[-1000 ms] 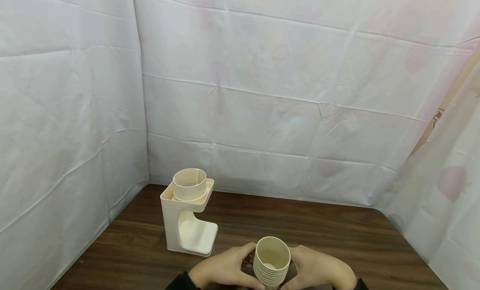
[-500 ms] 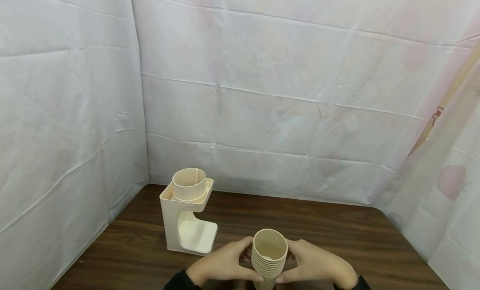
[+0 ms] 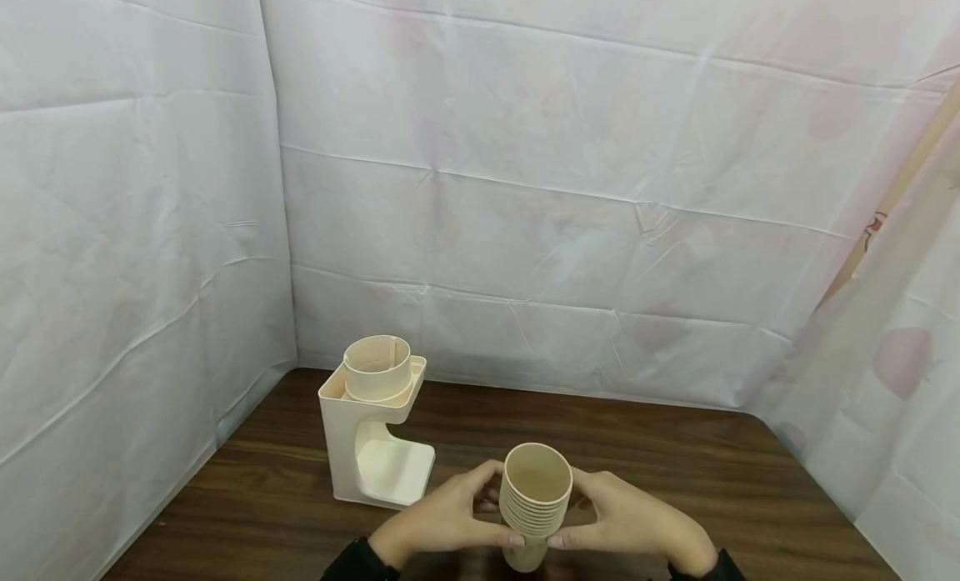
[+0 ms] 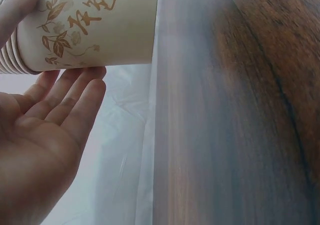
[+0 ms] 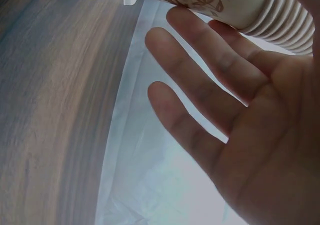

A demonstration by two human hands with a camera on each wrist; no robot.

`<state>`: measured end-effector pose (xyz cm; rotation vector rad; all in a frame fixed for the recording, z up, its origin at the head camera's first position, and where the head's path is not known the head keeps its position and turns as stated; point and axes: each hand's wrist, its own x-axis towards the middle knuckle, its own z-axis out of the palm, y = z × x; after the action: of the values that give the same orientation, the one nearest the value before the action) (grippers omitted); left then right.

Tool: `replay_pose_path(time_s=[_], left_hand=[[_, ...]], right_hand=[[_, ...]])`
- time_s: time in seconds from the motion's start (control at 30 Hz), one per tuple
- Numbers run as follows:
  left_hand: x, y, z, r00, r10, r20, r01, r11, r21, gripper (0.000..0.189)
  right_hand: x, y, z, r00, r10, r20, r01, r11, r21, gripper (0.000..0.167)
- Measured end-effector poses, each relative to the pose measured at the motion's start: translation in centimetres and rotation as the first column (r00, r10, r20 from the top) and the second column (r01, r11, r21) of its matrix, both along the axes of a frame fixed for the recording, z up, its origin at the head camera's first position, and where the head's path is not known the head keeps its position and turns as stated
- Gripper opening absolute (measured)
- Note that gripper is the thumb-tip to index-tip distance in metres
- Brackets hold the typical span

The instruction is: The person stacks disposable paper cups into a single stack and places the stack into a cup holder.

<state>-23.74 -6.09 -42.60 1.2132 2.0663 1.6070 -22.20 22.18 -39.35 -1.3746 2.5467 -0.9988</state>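
A stack of cream paper cups (image 3: 536, 489) is held upright between both hands in the head view, mouths up. My left hand (image 3: 457, 514) grips its left side, with the thumb in front and the fingers behind. From the right, my right hand (image 3: 630, 518) pinches the stack between thumb and fingers. In the left wrist view, brown leaf print and writing mark the lowest cup (image 4: 100, 25), whose base appears raised off the table. The right wrist view shows several fingers (image 5: 195, 90) spread fairly straight, with stacked rims (image 5: 285, 22) above them.
A cream C-shaped stand (image 3: 345, 448) with a round cup-like ring (image 3: 378, 371) on top stands at the left of the dark wooden table (image 3: 600, 431). White cloth (image 3: 487, 231) hangs behind and on both sides.
Both hands have carried the stack of paper cups slightly up and left in the head view, so more of the lowest cup shows. The stand stays in place.
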Motion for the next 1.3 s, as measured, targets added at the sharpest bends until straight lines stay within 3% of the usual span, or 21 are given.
replay_pose_path(time_s=[0.2, 0.4, 0.73, 1.1, 1.3], left_hand=[[-0.1, -0.1, 0.2, 0.999, 0.031, 0.028, -0.032, 0.999, 0.035, 0.059], [-0.1, 0.1, 0.4, 0.997, 0.047, 0.065, -0.053, 0.994, 0.095, 0.059], [0.0, 0.3, 0.5, 0.995, 0.090, 0.047, -0.096, 0.984, 0.153, 0.059], [0.1, -0.7, 2.2, 0.989, 0.148, 0.002, -0.146, 0.978, 0.151, 0.057], [0.2, -1.2, 2.7, 0.985, 0.173, 0.027, -0.175, 0.977, 0.124, 0.057]], right_hand=[[-0.2, -0.3, -0.2, 0.999, -0.025, -0.046, 0.023, 0.998, -0.055, 0.054], [-0.2, -0.5, -0.1, 0.998, -0.045, -0.041, 0.040, 0.992, -0.117, 0.056], [0.1, -1.0, -0.2, 0.989, -0.113, -0.095, 0.095, 0.979, -0.179, 0.062], [-0.1, -2.5, -0.6, 0.982, -0.166, -0.090, 0.134, 0.948, -0.289, 0.057], [-0.1, -3.5, -1.2, 0.969, -0.194, -0.150, 0.134, 0.930, -0.342, 0.053]])
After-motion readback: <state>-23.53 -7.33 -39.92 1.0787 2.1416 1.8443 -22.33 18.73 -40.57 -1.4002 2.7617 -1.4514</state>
